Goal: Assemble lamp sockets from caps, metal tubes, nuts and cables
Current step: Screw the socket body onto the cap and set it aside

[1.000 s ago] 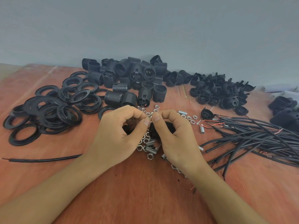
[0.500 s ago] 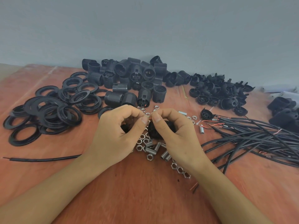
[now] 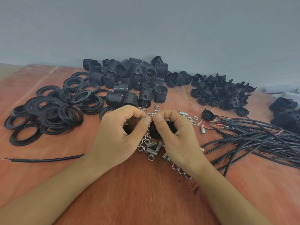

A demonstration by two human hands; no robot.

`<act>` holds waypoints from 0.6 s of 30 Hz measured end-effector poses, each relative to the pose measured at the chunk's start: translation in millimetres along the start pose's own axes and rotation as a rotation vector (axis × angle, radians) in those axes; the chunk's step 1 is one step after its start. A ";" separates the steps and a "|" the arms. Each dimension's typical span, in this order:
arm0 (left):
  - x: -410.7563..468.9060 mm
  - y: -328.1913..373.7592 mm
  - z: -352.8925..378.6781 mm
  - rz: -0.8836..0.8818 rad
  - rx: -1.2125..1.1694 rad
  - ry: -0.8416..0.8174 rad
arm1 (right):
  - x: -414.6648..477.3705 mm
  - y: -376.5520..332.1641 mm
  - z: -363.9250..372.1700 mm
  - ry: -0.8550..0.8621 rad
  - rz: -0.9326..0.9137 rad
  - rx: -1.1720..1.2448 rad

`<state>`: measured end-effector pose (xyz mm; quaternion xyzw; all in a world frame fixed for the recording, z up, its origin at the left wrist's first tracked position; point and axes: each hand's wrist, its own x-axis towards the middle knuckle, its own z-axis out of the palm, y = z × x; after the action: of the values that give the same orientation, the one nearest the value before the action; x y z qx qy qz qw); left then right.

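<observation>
2 hands are held close together at the centre of the frame, above a scatter of nuts point(image 3: 150, 156) and threaded metal tubes point(image 3: 151, 150). The left hand point(image 3: 120, 135) is curled, with thumb and forefinger pinched on a thin red wire point(image 3: 151, 118). A dark part is seen inside its curl, but what it is cannot be told. The right hand point(image 3: 177, 138) is curled round a black cap point(image 3: 155, 131), its thumb tip set against the left thumb. Flat black rings point(image 3: 48, 111) are heaped at the left, threaded socket bodies point(image 3: 129, 82) at the upper centre, more caps point(image 3: 224, 93) at the upper right and black cables point(image 3: 259, 138) at the right. 1 single cable point(image 3: 45, 159) is laid on the wooden table point(image 3: 146, 200) at the lower left.
</observation>
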<state>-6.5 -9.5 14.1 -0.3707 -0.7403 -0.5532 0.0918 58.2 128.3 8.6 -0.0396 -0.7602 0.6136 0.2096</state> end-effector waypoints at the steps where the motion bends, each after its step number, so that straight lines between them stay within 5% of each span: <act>1: -0.3 -0.1 -0.3 0.002 0.000 0.000 | -0.2 -0.8 0.1 0.004 0.001 0.006; 18: -0.8 -2.0 -0.7 0.018 0.014 0.006 | -2.3 -1.6 1.6 0.020 -0.050 -0.086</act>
<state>-7.4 -10.7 12.4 -0.3753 -0.7406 -0.5480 0.1016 60.0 125.8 9.3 -0.0356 -0.7846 0.5744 0.2306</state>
